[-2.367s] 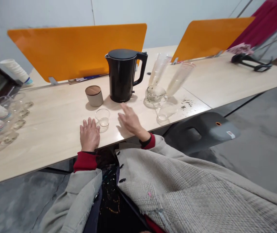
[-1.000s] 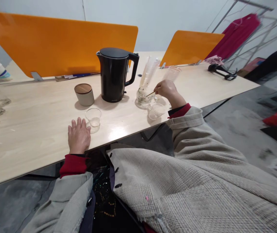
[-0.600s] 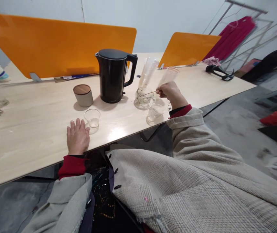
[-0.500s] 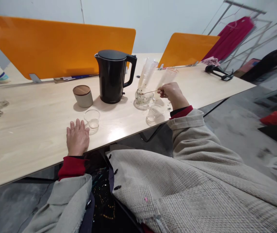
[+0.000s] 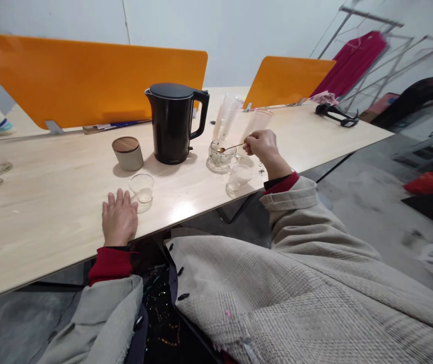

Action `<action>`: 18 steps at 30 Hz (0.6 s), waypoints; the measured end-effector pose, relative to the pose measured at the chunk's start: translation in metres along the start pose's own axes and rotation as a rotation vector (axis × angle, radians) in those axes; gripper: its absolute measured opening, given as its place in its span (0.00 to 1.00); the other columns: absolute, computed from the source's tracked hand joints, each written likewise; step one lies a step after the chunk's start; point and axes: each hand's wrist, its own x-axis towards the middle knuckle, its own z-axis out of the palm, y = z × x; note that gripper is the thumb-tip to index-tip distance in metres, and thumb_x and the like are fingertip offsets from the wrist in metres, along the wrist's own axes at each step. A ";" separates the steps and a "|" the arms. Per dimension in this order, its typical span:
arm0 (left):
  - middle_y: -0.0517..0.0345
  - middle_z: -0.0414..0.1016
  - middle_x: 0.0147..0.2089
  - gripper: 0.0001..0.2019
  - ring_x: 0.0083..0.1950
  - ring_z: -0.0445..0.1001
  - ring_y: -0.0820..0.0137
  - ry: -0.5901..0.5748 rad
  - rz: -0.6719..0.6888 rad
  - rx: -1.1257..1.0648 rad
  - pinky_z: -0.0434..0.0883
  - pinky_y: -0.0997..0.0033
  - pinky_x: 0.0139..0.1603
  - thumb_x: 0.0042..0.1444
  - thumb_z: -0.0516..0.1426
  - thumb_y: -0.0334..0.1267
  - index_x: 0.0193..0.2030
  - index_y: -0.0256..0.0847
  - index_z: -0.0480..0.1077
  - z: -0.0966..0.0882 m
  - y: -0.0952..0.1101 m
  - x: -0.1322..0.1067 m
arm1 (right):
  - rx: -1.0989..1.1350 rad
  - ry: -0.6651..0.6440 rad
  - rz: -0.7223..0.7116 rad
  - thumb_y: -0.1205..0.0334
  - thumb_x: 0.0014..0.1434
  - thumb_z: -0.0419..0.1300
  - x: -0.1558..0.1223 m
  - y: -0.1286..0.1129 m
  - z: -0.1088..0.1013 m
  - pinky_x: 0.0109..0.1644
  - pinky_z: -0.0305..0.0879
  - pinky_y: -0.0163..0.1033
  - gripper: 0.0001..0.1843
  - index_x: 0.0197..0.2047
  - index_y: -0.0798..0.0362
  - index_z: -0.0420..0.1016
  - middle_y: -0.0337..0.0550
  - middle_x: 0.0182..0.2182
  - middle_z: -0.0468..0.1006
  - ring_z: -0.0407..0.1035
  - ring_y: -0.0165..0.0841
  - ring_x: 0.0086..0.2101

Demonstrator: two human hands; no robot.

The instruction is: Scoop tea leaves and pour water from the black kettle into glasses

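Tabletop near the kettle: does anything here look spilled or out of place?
Dark specks lie scattered on the table beside the right hand. They look like spilled crumbs or leaves, but are too small to tell.

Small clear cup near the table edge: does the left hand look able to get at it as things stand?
Probably yes. The left hand lies open and empty on the table, right next to the small clear cup, and nothing appears to stand between them.
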 end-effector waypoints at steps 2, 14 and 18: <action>0.36 0.58 0.85 0.33 0.87 0.51 0.38 0.007 0.003 0.000 0.53 0.33 0.85 0.77 0.41 0.43 0.80 0.27 0.64 0.001 0.000 0.000 | -0.094 -0.051 -0.056 0.83 0.58 0.60 -0.001 0.000 0.006 0.30 0.79 0.34 0.17 0.23 0.56 0.76 0.39 0.16 0.73 0.66 0.25 0.17; 0.36 0.58 0.85 0.32 0.87 0.51 0.38 0.003 0.000 -0.011 0.53 0.33 0.85 0.78 0.42 0.43 0.80 0.27 0.64 0.001 0.000 0.000 | 0.150 -0.025 0.213 0.82 0.61 0.62 0.021 -0.006 0.029 0.24 0.76 0.33 0.15 0.26 0.56 0.73 0.37 0.14 0.71 0.64 0.25 0.15; 0.35 0.59 0.85 0.32 0.87 0.52 0.39 0.008 0.004 -0.009 0.54 0.33 0.85 0.77 0.42 0.42 0.80 0.27 0.64 -0.001 0.001 0.000 | 0.261 -0.057 0.349 0.79 0.63 0.59 0.027 0.002 0.027 0.23 0.73 0.30 0.14 0.28 0.54 0.72 0.38 0.17 0.74 0.67 0.25 0.17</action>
